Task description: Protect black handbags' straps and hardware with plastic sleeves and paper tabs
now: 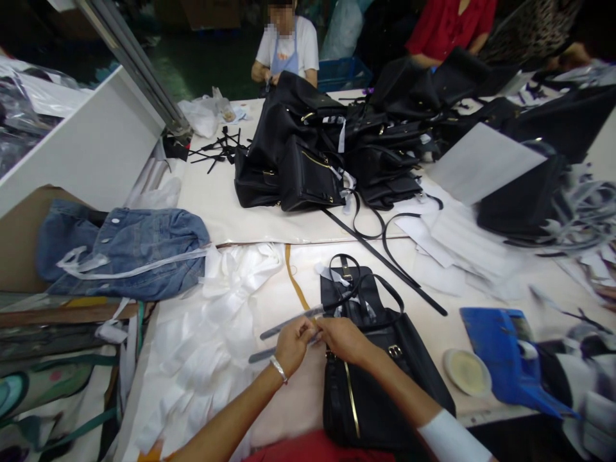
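Observation:
My left hand and my right hand meet over the table, fingertips pinched together at the narrow black bag straps. The strap ends stick out to the left in a cloudy, see-through wrapping. My fingers hide the exact pinch point. Beneath my right hand and forearm lies a black backpack with gold zips and buckles, its looped handle toward the far side. A mustard-coloured strip runs along the table up to the straps.
White ribbon-like pieces heap at left beside a denim garment. Black bags pile up ahead, with white sheets nearby. At right are a round tub and a blue tool-like object. Co-workers are across the table.

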{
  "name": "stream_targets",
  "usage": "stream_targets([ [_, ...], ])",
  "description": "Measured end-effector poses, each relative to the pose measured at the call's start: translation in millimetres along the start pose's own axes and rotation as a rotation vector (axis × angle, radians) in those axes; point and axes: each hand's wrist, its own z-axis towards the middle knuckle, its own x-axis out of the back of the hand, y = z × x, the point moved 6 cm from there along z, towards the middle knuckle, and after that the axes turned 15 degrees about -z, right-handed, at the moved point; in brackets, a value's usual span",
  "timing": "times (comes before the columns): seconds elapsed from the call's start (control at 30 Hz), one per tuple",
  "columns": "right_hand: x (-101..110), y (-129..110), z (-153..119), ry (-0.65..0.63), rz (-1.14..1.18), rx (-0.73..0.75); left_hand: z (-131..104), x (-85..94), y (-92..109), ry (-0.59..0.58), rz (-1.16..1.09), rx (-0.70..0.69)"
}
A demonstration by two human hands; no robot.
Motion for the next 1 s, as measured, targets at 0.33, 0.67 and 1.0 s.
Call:
stream_targets([
  [0.33, 4.1, 31.2, 26.5, -0.023, -0.186, -0.145, 50.4, -6.5, 7.2, 0.070, 0.249, -0.189],
  [0.67, -13.1, 24.0, 39.8, -0.060, -0.246, -0.110, 63.9, -7.0, -27.9, 0.089, 0.143, 0.002],
  [1.0, 21.5, -28.3, 12.2, 0.130, -0.494, -0.009, 7.7, 37.8, 8.0, -0.020, 0.045, -0.092],
])
